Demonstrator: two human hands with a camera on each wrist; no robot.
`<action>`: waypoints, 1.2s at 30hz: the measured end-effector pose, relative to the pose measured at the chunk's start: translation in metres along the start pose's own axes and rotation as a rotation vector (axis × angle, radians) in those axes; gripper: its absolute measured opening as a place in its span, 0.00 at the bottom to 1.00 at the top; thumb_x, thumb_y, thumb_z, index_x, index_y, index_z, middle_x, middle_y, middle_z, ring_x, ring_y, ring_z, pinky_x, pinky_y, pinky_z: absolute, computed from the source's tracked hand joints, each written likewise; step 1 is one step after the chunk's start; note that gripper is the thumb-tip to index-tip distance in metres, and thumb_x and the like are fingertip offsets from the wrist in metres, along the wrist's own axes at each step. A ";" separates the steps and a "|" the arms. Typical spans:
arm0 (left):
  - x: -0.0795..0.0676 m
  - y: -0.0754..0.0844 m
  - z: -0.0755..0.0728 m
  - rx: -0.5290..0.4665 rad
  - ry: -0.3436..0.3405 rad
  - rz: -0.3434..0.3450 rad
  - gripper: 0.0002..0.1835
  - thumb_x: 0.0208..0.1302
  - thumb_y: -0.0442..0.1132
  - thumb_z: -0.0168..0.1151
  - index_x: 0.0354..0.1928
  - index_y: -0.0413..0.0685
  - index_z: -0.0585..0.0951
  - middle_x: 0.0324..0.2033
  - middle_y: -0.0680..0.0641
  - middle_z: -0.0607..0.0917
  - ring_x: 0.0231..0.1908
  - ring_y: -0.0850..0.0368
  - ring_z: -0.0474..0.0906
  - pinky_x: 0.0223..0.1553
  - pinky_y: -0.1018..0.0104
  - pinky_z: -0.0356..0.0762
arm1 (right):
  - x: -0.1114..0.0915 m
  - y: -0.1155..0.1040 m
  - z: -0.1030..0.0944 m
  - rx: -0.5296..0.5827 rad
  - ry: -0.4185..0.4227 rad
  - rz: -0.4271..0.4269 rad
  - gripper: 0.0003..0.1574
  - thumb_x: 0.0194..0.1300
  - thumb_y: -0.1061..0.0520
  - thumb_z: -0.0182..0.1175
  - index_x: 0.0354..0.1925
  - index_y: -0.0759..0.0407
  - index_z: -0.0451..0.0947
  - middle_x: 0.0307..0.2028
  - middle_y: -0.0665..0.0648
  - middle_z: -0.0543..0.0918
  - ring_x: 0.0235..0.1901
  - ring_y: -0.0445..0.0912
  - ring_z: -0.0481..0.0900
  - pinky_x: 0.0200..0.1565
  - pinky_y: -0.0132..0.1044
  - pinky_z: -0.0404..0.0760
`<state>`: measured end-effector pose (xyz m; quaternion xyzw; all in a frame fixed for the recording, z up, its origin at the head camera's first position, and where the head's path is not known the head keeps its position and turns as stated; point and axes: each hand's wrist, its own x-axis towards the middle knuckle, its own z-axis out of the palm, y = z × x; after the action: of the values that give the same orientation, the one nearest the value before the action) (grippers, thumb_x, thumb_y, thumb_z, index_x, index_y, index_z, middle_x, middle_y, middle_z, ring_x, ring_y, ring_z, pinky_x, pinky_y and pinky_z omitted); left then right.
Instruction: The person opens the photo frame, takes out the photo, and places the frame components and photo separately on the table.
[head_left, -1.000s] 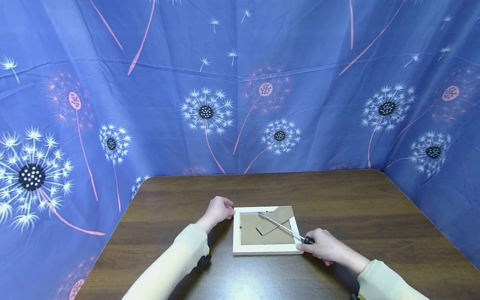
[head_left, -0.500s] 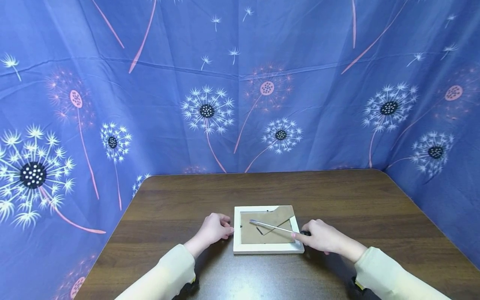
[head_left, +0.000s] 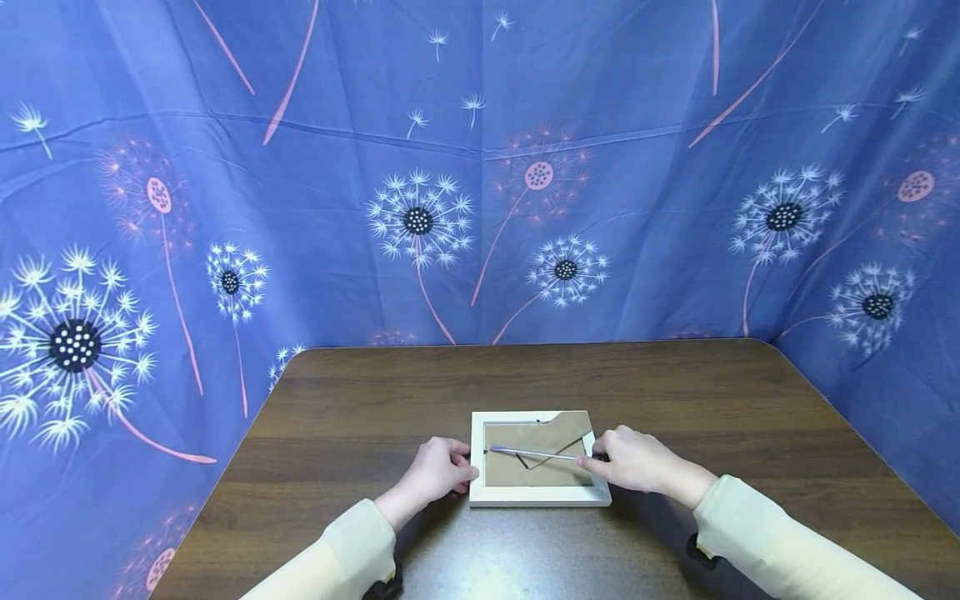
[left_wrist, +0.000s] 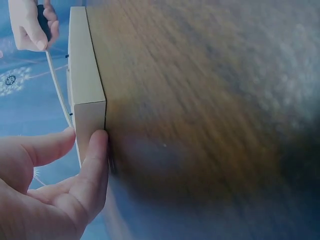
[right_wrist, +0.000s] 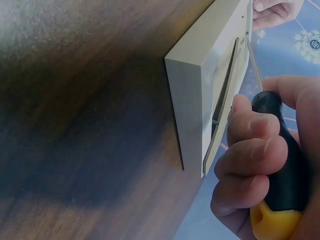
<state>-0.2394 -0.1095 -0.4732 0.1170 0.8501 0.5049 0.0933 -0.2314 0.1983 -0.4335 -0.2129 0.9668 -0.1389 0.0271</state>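
A white picture frame (head_left: 540, 497) lies face down on the table. Its brown backing board (head_left: 558, 477) sits askew, the right end raised out of the frame and overlapping the far right corner. On the board is a dark-edged stand flap outline. My left hand (head_left: 433, 472) pinches the frame's left side, thumb on the upper edge and a finger against the side wall (left_wrist: 89, 125). My right hand (head_left: 645, 460) grips a screwdriver (right_wrist: 290, 170) by its black and yellow handle. The shaft crosses above the board, its tip near a small dark tab at the left inner edge.
The brown wooden table (head_left: 360, 392) extends around the frame on all sides. Behind it and at both sides hangs a blue cloth (head_left: 315, 208) with a dandelion print.
The screwdriver tip has swung left and nearer, from the frame's far side toward its left inner edge. My left hand has shifted nearer along the left side and now pinches it.
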 end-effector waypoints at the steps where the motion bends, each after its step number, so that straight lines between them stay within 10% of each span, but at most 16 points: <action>1: 0.000 0.000 0.000 0.004 0.000 0.003 0.21 0.52 0.29 0.66 0.48 0.22 0.76 0.23 0.45 0.84 0.20 0.50 0.84 0.20 0.64 0.83 | 0.001 0.000 0.000 -0.001 -0.001 -0.007 0.28 0.64 0.38 0.55 0.12 0.47 0.65 0.11 0.41 0.56 0.13 0.34 0.53 0.13 0.28 0.52; 36: 0.002 -0.003 0.000 -0.017 -0.002 -0.003 0.19 0.52 0.28 0.67 0.46 0.25 0.78 0.23 0.44 0.84 0.20 0.51 0.84 0.18 0.65 0.82 | 0.026 0.015 0.000 0.009 -0.062 -0.174 0.26 0.64 0.42 0.58 0.12 0.45 0.67 0.10 0.37 0.54 0.12 0.31 0.50 0.14 0.24 0.49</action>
<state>-0.2419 -0.1101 -0.4765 0.1154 0.8458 0.5120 0.0960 -0.2607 0.2006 -0.4378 -0.3000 0.9427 -0.1384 0.0459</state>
